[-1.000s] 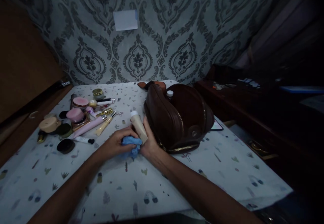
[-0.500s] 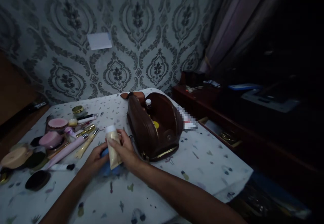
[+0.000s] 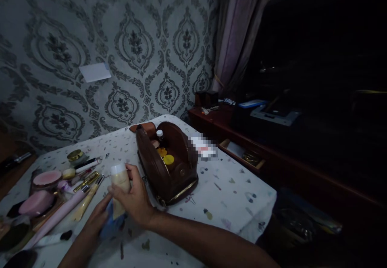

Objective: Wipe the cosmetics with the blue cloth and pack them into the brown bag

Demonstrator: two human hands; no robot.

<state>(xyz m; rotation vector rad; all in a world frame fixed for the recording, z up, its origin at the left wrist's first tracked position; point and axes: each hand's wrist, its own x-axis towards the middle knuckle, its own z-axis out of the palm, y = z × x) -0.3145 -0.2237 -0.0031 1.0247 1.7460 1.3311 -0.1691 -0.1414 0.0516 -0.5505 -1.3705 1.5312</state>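
Observation:
My right hand (image 3: 137,201) grips a cream-coloured tube (image 3: 120,181) with a white cap, holding it cap up and slightly tilted. Just below it, my left hand (image 3: 98,215) is closed on a soft blue cloth (image 3: 112,222) that lies against the tube's lower part. Some of the left fingers are hidden behind the tube and cloth. Beyond my hands to the right stands a brown bag (image 3: 152,167), unzipped and gaping. Inside it show a small white-capped bottle (image 3: 160,135) and yellow round lids (image 3: 168,161).
Cosmetics spread over the table's left side: a pink compact (image 3: 47,178), a gold-lidded jar (image 3: 75,155), a long lilac tube (image 3: 62,215) and several brushes. A patterned white cloth (image 3: 223,211) covers the table. Right of it, a dark red desk has a drawer (image 3: 242,155) pulled out.
The view has turned right and tilted up, so the table things sit further left. The tube stays in my right hand and the blue cloth at my left. More of the bag's inside shows.

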